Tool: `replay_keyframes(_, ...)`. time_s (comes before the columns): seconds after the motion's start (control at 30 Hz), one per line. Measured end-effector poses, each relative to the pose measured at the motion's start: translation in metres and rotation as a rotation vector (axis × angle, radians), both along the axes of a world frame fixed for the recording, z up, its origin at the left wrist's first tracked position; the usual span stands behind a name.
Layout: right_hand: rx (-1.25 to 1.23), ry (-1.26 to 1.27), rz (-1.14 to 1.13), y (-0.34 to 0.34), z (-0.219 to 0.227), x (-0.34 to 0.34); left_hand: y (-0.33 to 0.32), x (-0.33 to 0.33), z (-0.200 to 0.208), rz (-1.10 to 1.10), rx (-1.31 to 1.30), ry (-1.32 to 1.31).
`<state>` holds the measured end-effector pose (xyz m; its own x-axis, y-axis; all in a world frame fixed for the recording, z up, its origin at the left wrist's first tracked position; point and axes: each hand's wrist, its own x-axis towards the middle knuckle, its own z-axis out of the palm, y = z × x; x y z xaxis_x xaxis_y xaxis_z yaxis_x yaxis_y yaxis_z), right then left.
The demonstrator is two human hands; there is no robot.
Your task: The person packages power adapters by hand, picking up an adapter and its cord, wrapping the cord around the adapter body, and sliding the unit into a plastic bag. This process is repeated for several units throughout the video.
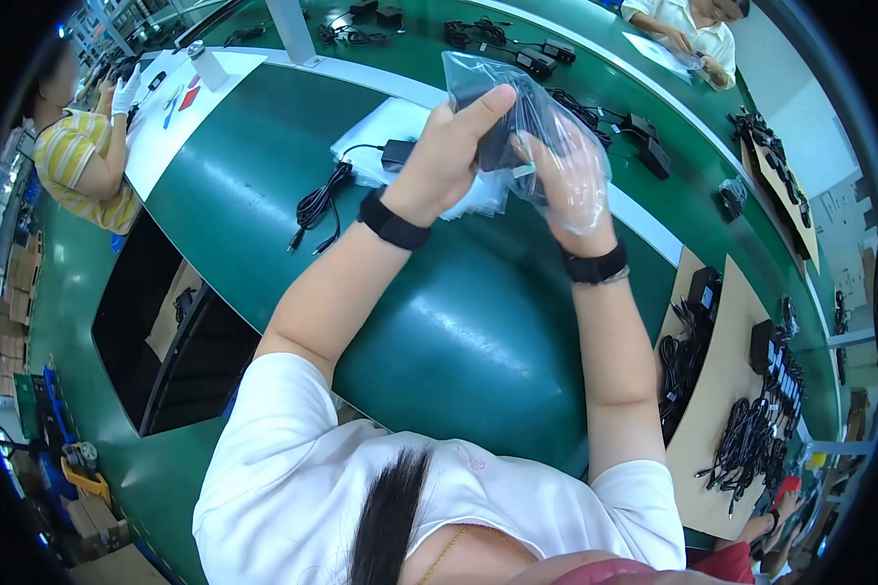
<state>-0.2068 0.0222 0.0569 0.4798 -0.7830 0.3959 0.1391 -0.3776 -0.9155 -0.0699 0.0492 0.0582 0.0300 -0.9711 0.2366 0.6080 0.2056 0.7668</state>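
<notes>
Above the green table I hold up a transparent plastic bag (580, 136) with both hands. My left hand (449, 151) is closed on the bag's left side, thumb across the front. Dark contents (496, 132) show through the film beside that thumb; their kind is hard to make out. My right hand (568, 180) is covered by the film, its fingers bent around the bag toward the contents. Below my left hand, a black power adapter (397, 155) with a coiled black cable (322, 202) lies beside a stack of transparent bags (376, 127).
To my right, cardboard sheets (722, 361) carry several black adapters and bundled cables (751, 429). More adapters (644, 136) lie on the bench beyond a pale rail. A black bin (156, 322) stands left of the table. Co-workers sit at far left (88, 156) and far right (698, 29).
</notes>
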Motion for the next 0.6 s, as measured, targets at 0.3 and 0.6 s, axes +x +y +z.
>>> replay_keyframes(0.3,-0.443,0.203,-0.308,0.005,-0.005,0.005,0.008,-0.014,-0.009,0.059,0.011,-0.045)
replay_keyframes(0.6,-0.766,0.317,-0.275,-0.02,-0.015,-0.007,-0.002,-0.003,-0.024,-0.125,0.106,0.069)
